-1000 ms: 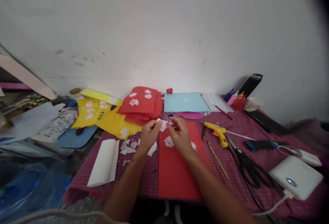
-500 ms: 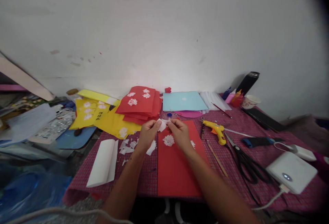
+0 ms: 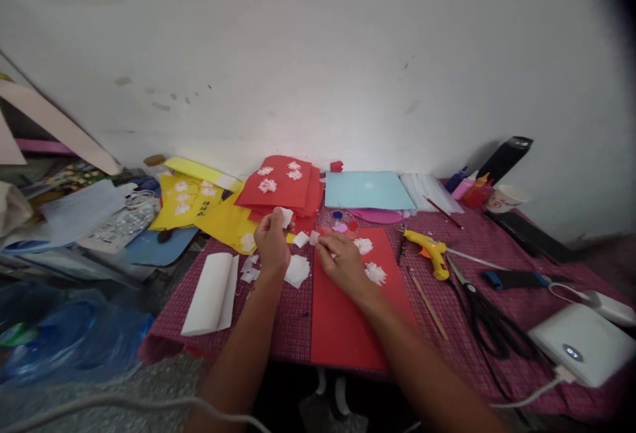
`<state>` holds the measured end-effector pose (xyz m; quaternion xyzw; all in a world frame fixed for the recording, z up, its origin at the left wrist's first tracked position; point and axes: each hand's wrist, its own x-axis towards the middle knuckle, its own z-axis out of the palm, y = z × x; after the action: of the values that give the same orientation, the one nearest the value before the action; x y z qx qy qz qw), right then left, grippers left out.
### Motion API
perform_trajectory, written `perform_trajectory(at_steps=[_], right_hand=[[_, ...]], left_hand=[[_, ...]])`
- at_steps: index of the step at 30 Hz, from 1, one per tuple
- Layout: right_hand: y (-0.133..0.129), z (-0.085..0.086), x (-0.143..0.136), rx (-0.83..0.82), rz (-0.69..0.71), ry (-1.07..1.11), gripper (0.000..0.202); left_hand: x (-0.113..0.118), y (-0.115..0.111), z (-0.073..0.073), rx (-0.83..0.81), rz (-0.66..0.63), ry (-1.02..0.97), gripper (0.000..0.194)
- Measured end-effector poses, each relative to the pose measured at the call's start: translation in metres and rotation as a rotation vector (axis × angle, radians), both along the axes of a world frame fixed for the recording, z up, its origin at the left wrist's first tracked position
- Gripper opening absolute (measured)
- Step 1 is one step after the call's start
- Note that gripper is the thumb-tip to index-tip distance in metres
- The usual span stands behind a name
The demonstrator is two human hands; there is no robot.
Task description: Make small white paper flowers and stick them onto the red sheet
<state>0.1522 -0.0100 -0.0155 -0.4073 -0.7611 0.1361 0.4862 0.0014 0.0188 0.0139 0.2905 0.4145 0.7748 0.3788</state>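
Observation:
My left hand [image 3: 273, 241] is closed on a small piece of white paper [image 3: 285, 218], raised near the stack of red cards [image 3: 285, 188]. Over the upper left part of a long red sheet [image 3: 348, 320], my right hand [image 3: 342, 257] pinches a small pale paper piece [image 3: 315, 238] at its fingertips. Another white square [image 3: 301, 240] shows between the hands. White paper flowers [image 3: 375, 273] lie on the red sheet to the right of my right hand. A larger white scrap [image 3: 298, 270] and several small torn pieces [image 3: 250, 274] are beside my left forearm.
Folded white paper [image 3: 211, 294] and yellow cards [image 3: 228, 221] lie left. Behind is a light blue sheet [image 3: 370, 191]. To the right are a yellow glue gun [image 3: 432, 251], wooden stick [image 3: 430, 307], black scissors [image 3: 484, 314], a white device [image 3: 583, 343], paper cup [image 3: 504, 198] and black bottle [image 3: 507, 158].
My hands have moved apart, each with paper in its fingers. The left went up and leftward, the right slightly down. The camera view has shifted a little.

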Motion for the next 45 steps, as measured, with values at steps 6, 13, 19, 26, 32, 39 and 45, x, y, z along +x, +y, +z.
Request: perform_trajectory(at_steps=[6,13,19,26,32,39,45], right_hand=[[-0.012,-0.010,-0.017,0.072,0.094,-0.343,0.023],[-0.005,0.004,-0.001,0.027,0.153,-0.245,0.029],[0.004,0.013,0.009,-0.279,0.031,0.349,0.017],[0.005,0.016,0.012,-0.519,0.173,0.693,0.025],[0.007,0.015,0.010,-0.573,0.133,0.681,0.026],[0.009,0.012,0.010,-0.536,0.016,0.477,0.027],[-0.008,0.005,-0.010,-0.451,0.132,0.045,0.021]], left_hand=[[0.001,-0.003,0.002,-0.014,-0.001,-0.011,0.036],[0.003,-0.002,-0.002,-0.022,-0.074,0.024,0.037],[0.013,-0.011,-0.002,-0.047,-0.326,0.290,0.037],[0.016,-0.020,0.001,0.004,-0.434,0.564,0.034],[0.016,-0.021,-0.001,0.025,-0.455,0.616,0.031],[0.012,-0.006,-0.009,-0.052,-0.195,0.321,0.027],[0.003,0.003,-0.013,-0.022,-0.012,0.205,0.024]])
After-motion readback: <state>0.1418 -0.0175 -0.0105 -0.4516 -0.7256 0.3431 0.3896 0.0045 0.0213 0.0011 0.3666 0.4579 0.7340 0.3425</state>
